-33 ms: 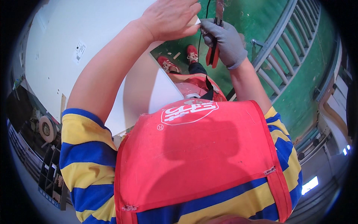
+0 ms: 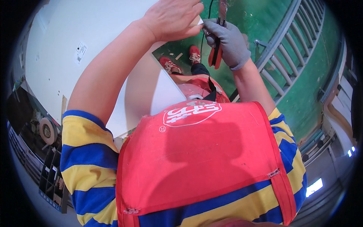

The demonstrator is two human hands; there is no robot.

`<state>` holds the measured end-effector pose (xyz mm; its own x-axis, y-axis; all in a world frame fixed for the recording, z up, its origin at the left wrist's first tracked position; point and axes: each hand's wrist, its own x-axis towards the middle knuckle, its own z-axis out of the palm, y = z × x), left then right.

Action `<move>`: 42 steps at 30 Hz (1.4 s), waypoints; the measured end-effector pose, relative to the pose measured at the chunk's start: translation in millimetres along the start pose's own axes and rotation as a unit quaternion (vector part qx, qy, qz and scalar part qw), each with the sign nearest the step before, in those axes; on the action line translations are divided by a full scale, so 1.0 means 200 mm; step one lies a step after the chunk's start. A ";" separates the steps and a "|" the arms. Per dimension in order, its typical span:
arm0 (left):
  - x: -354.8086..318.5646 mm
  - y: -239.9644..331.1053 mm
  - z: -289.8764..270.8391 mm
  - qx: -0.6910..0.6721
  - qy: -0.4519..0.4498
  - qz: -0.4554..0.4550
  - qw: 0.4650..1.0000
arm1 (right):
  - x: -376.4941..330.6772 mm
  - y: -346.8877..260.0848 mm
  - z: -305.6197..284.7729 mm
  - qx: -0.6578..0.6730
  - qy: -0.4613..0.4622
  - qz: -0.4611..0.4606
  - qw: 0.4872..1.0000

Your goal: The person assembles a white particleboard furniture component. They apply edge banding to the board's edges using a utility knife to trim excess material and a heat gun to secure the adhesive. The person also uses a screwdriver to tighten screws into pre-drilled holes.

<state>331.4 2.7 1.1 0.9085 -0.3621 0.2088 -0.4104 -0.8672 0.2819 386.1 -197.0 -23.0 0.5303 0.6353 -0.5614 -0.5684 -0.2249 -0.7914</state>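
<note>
My bare left hand (image 2: pixel 172 20) bends round the narrow end of a pale board with a wood-coloured edge (image 2: pixel 196 22) and a white corner; much of that piece is hidden beneath the hand. Close to this corner, my right hand (image 2: pixel 231 43), in a grey glove, closes round a tool with orange-and-black handles (image 2: pixel 215 56). The tool looks like pliers or snips; its black head points away from me, and its exact kind cannot be made out. Beneath my left arm lies a large white panel (image 2: pixel 56 83) bearing a small printed label.
A metal ladder (image 2: pixel 278 53) lies to the right on the green floor (image 2: pixel 261 19). A black cable (image 2: pixel 201 41) runs past my red shoes (image 2: pixel 194 54). At far left are a tape-like roll (image 2: pixel 48 131) and a dark compartment rack (image 2: pixel 51 176). A red apron (image 2: pixel 200 151) covers my front.
</note>
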 end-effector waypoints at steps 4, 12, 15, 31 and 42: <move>0.00 0.00 0.01 -0.004 -0.003 -0.001 1.000 | -0.01 0.00 0.01 0.033 0.007 0.002 0.999; -0.01 -0.04 0.01 -0.031 -0.028 0.002 0.999 | 0.03 0.03 -0.04 0.052 -0.052 0.016 0.997; 0.00 -0.07 0.00 -0.033 -0.085 0.008 0.996 | 0.04 0.04 -0.03 0.093 -0.049 0.039 0.994; 0.08 -0.06 0.02 -0.071 -0.129 -0.097 0.984 | 0.04 0.11 -0.05 0.124 -0.042 0.012 0.991; -0.73 0.11 -0.05 -0.205 0.356 -0.522 0.747 | 0.12 0.14 -0.12 0.116 -0.049 -0.031 0.992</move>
<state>189.3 40.4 -13.7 0.5375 0.8395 0.0790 0.3712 -0.3197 0.8718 397.8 -206.7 -64.9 0.5115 0.7132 -0.4792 -0.6728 -0.0145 -0.7397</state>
